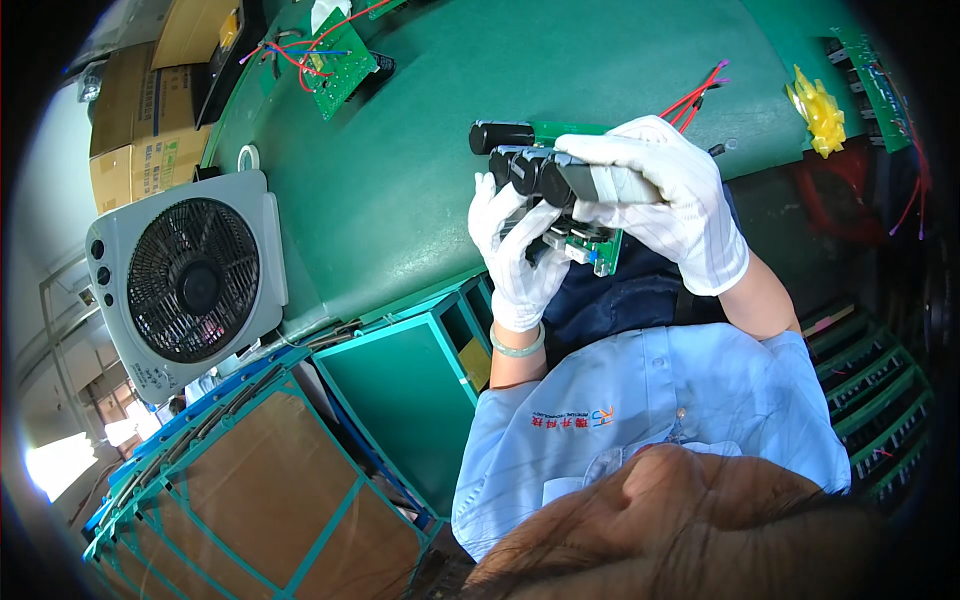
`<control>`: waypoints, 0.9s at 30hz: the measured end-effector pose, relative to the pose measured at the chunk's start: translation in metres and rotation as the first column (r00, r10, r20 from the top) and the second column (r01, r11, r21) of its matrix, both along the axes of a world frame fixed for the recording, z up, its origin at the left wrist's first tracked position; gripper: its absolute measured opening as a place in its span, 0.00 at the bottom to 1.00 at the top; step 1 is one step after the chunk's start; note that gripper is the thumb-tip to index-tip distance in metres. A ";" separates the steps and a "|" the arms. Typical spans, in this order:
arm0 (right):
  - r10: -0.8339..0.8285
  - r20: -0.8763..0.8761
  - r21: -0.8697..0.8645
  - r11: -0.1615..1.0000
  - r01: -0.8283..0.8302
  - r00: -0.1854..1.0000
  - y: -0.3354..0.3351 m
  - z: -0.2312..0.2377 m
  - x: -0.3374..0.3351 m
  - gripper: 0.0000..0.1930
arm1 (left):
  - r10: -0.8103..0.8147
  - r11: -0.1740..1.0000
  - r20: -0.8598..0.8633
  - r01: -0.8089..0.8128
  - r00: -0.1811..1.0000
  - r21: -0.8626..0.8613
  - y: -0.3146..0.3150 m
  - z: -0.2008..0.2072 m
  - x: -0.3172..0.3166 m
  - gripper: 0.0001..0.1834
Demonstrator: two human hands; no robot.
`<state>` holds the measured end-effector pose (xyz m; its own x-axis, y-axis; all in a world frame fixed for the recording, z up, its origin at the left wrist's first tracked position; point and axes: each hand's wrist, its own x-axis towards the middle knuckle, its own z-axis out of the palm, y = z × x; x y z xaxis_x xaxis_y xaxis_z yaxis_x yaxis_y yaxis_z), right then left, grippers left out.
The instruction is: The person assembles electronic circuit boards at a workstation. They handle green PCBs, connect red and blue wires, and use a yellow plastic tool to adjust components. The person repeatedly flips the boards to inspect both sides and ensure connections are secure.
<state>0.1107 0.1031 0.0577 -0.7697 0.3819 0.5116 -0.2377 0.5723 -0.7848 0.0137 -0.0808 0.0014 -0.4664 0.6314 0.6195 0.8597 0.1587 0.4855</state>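
Observation:
Both my hands wear white gloves and are up over the near edge of the green table. My left hand (522,255) has its fingers closed round the near side of a green circuit board (606,250), which carries several black cylindrical capacitors (500,136) and small white connectors. My right hand (672,190) pinches a flat grey piece (612,184) with a dark end, against the capacitors. Whether that piece is fixed to the board I cannot tell. Red wires (690,100) with purple tips stick out behind my right hand. The gloves cover much of the board.
On the green table (430,70), another wired circuit board (345,70) lies at the far left. A yellow spiky piece (818,110) and another board (872,95) are at the right. A box fan (190,285), cardboard boxes (150,130) and a green cabinet (400,390) stand at the left.

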 end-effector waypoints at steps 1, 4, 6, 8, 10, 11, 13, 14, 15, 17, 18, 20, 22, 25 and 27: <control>-0.020 0.014 -0.017 1.000 0.021 1.000 0.000 0.001 -0.001 0.21 | 0.010 1.000 -0.020 -0.011 1.000 -0.019 0.002 0.000 0.000 0.22; -0.076 0.039 -0.017 0.997 0.077 0.996 0.005 0.000 -0.005 0.19 | -0.007 0.992 0.039 0.002 0.999 0.127 0.013 -0.010 -0.001 0.22; -0.098 0.041 0.007 0.995 0.097 0.994 0.009 0.006 -0.008 0.18 | -0.027 0.997 0.000 0.027 1.000 0.077 0.014 -0.002 -0.004 0.23; -0.088 0.019 -0.067 0.994 0.089 0.996 0.014 0.010 -0.015 0.16 | -0.059 0.995 0.010 0.058 0.998 0.086 0.019 0.007 -0.011 0.24; -0.073 0.041 -0.006 0.997 0.073 0.997 0.021 0.030 -0.023 0.14 | -0.068 0.978 0.127 0.041 0.990 0.203 0.025 0.023 -0.011 0.27; -0.065 -0.041 0.094 0.993 0.069 0.997 0.024 0.034 -0.029 0.16 | -0.107 0.959 0.424 -0.019 0.900 0.282 0.023 0.027 -0.005 0.27; -0.011 -0.021 0.055 0.998 0.012 1.000 0.030 0.045 -0.037 0.14 | -0.250 0.918 0.736 -0.088 0.630 0.387 0.026 0.042 -0.003 0.29; 0.004 -0.046 0.089 0.996 0.000 0.999 0.034 0.044 -0.043 0.13 | -0.254 0.906 0.731 -0.108 0.634 0.408 0.030 0.039 -0.006 0.25; -0.007 -0.014 0.166 0.986 0.009 1.000 0.036 0.041 -0.047 0.13 | -0.235 0.907 0.771 -0.153 0.592 0.393 0.030 0.034 -0.007 0.23; -0.040 0.045 0.314 0.949 0.024 0.998 0.037 0.037 -0.055 0.13 | -0.190 0.893 0.825 -0.255 0.532 0.371 0.035 0.031 -0.006 0.18; -0.052 0.036 0.344 0.938 0.037 0.998 0.037 0.033 -0.057 0.13 | -0.187 0.889 0.829 -0.269 0.526 0.371 0.035 0.030 -0.005 0.18; -0.078 0.016 0.403 0.913 0.065 0.997 0.036 0.027 -0.061 0.14 | -0.180 0.882 0.838 -0.293 0.515 0.370 0.034 0.030 -0.005 0.18; -0.058 0.002 0.404 0.913 0.052 0.998 0.037 0.028 -0.062 0.15 | -0.160 0.885 0.865 -0.319 0.476 0.339 0.037 0.034 -0.004 0.19; -0.082 0.012 0.388 0.919 0.071 0.997 0.034 0.024 -0.062 0.16 | -0.202 0.881 0.844 -0.284 0.497 0.378 0.032 0.026 -0.005 0.19; -0.091 0.035 0.362 0.929 0.073 0.995 0.030 0.025 -0.060 0.16 | -0.210 0.882 0.831 -0.266 0.516 0.389 0.030 0.024 -0.005 0.19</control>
<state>0.0511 0.1332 0.0824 -0.7716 0.2422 0.5881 -0.1437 0.8344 -0.5321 0.0086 -0.0513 0.0254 -0.9131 0.3940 0.1051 0.0057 -0.2454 0.9694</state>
